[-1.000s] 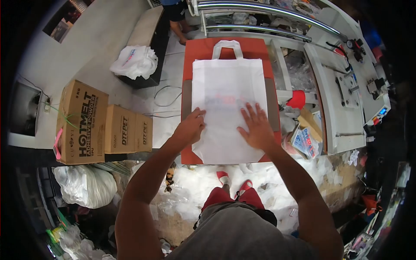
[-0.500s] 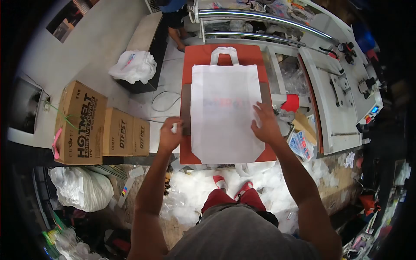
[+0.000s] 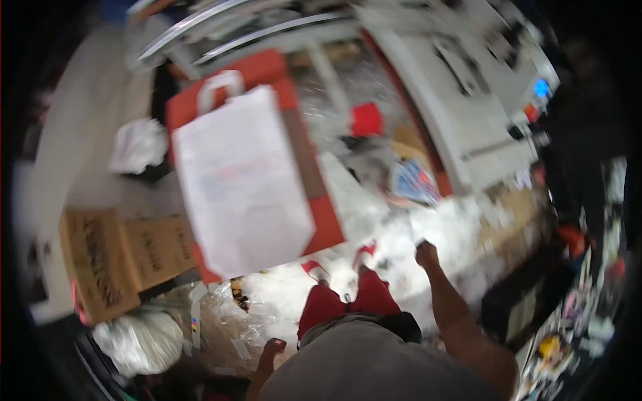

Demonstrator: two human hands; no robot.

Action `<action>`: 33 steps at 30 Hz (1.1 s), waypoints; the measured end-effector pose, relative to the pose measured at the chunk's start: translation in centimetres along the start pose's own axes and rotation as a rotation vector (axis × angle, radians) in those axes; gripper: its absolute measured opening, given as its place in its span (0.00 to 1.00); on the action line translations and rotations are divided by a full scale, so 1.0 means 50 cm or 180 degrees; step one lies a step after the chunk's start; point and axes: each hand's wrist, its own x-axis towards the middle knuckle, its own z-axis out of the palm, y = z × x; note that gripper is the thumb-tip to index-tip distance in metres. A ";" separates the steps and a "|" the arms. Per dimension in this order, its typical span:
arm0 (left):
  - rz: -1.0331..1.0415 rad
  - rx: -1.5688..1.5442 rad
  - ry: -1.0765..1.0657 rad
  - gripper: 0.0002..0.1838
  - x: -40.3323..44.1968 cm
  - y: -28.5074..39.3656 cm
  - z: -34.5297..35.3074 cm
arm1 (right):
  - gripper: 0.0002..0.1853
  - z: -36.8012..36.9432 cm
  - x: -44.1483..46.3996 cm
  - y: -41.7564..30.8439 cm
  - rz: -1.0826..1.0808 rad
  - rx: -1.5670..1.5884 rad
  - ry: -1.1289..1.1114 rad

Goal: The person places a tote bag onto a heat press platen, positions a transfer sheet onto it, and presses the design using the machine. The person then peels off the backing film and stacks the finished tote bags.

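A white tote bag lies flat on the red platen, its loop handle at the far end. Faint, blurred lettering shows through its middle. My left hand is low beside my body, apart from the bag, near some crumpled clear plastic; motion smears its fingers. Out to the right, away from the platen, my right hand hangs over the white-littered floor. Its fingers look curled in, and nothing shows in them.
A heat press with a raised-edge plate stands at the right. Cardboard boxes sit at the left above a stuffed white plastic bag. A red object and a printed packet lie beside the platen.
Both hands have left the tote bag and dropped toward my body, the right one swinging outward. My view has turned right, so the platen and bag appear further left and tilted.
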 end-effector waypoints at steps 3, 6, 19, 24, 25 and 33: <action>-0.0233 -0.1140 0.0251 0.17 0.030 0.096 0.032 | 0.08 -0.007 0.079 0.060 0.0778 0.0578 0.0355; 0.0020 -0.1559 0.1239 0.15 0.006 0.273 -0.028 | 0.13 0.073 0.249 0.174 0.1026 0.0005 0.0094; -0.0536 -0.1872 0.0914 0.14 0.017 0.495 0.046 | 0.15 -0.031 0.437 0.293 0.0416 0.0082 0.1299; -0.0635 -0.1964 0.0925 0.13 0.009 0.443 0.052 | 0.13 -0.074 0.411 0.295 0.0419 0.0139 0.1484; -0.0696 -0.2084 0.0918 0.13 0.014 0.436 0.047 | 0.12 -0.082 0.405 0.294 0.0416 0.0148 0.1505; -0.0012 -0.1437 0.1448 0.12 0.022 0.492 -0.041 | 0.10 -0.171 0.336 0.231 -0.0044 0.0147 0.1922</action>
